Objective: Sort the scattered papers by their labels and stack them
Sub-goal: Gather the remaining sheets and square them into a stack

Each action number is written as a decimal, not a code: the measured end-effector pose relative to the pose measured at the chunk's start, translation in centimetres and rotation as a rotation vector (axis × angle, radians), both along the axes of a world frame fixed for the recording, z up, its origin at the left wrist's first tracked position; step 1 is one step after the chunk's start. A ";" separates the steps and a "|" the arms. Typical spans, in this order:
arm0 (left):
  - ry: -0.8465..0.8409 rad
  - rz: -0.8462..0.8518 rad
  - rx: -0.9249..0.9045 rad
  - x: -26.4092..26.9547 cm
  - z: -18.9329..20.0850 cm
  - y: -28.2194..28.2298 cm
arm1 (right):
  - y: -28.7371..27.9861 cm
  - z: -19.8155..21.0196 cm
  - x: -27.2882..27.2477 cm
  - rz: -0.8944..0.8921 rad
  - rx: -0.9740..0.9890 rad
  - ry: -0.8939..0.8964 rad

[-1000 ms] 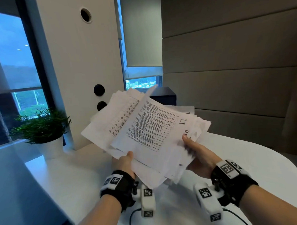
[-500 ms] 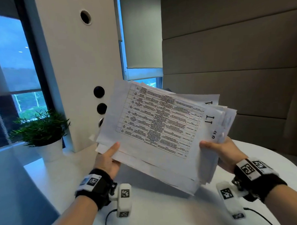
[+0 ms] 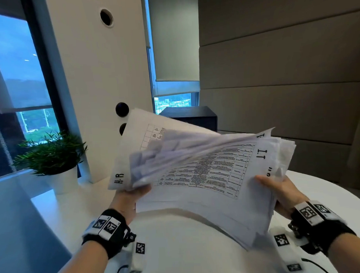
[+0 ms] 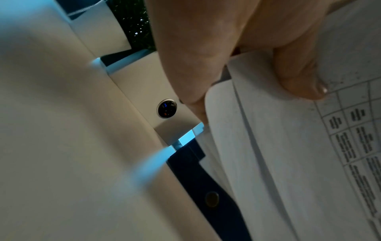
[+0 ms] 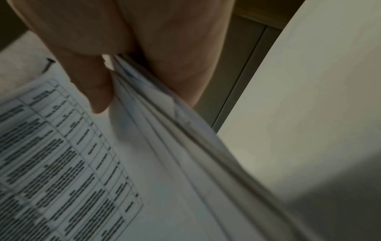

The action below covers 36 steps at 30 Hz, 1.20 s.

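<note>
Papers [image 3: 199, 188] fill the middle of the head view, a thick sheaf held in the air above the white table [image 3: 179, 248], gripped at both ends. The left hand [image 3: 129, 197] pinches the sheaf's left edge, thumb on the printed face and fingers underneath; the left wrist view shows that thumb [image 4: 299, 76] pressed flat on a sheet with a ruled table of text. On that side several sheets are lifted and fanned upward, their edges blurred, and the hindmost raised sheet [image 3: 130, 150] carries the label "H.R" near its lower left corner. The right hand [image 3: 283, 192] grips the right edge of the sheaf, its thumb [image 5: 90, 86] lying on top of the uppermost page and its fingers curled under the layered edges, as the right wrist view shows. The top page on this side bears a dense grid of printed rows and the label "IT" [image 3: 261, 154] near the right margin. Each wrist wears a black band with square coded markers. Behind the papers stand a white pillar [image 3: 95, 78] with round dark holes, a potted green plant [image 3: 53, 159] on the table's far left, and a dark box [image 3: 194, 115].
</note>
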<state>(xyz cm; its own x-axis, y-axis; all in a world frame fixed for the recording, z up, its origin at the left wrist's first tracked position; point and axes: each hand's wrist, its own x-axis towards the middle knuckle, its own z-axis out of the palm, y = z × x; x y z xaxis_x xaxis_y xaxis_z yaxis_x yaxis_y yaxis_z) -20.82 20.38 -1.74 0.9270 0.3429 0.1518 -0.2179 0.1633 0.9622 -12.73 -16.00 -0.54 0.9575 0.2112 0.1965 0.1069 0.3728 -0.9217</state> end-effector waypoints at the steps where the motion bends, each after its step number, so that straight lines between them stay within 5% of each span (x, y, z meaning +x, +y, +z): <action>1: 0.038 0.002 0.043 0.0 0.0 -0.3 | -0.1 0.0 0.0 0.001 -0.020 0.007; 8: 0.047 0.169 -0.007 0.1 -0.6 2.6 | -0.2 0.1 0.3 -0.082 -0.156 -0.006; 16: -0.108 0.063 -0.128 0.2 1.1 3.0 | 1.0 1.8 0.7 -0.156 -0.067 -0.106; 21: 0.059 -0.005 0.222 0.2 -1.0 2.2 | 0.9 2.1 0.0 -0.054 -0.073 -0.074; 26: -0.009 0.003 0.249 0.0 -0.1 2.6 | 0.5 2.2 -0.3 -0.066 -0.126 -0.052; 32: -0.123 0.008 -0.106 0.8 1.6 4.2 | -0.2 2.4 0.1 -0.118 -0.129 -0.032; 34: -0.065 0.086 -0.014 1.3 1.6 4.4 | -0.2 2.7 0.2 -0.134 -0.133 -0.009; 36: 0.000 0.142 0.268 1.3 1.4 4.2 | -0.3 2.8 0.5 -0.136 -0.146 0.001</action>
<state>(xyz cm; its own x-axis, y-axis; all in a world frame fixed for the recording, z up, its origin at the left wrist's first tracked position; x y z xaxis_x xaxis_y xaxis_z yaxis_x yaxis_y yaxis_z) -19.48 24.62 -0.33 0.8728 0.4166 0.2542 -0.2201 -0.1288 0.9669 -12.23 -16.27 2.22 0.9793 0.1059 0.1724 0.1464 0.2169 -0.9651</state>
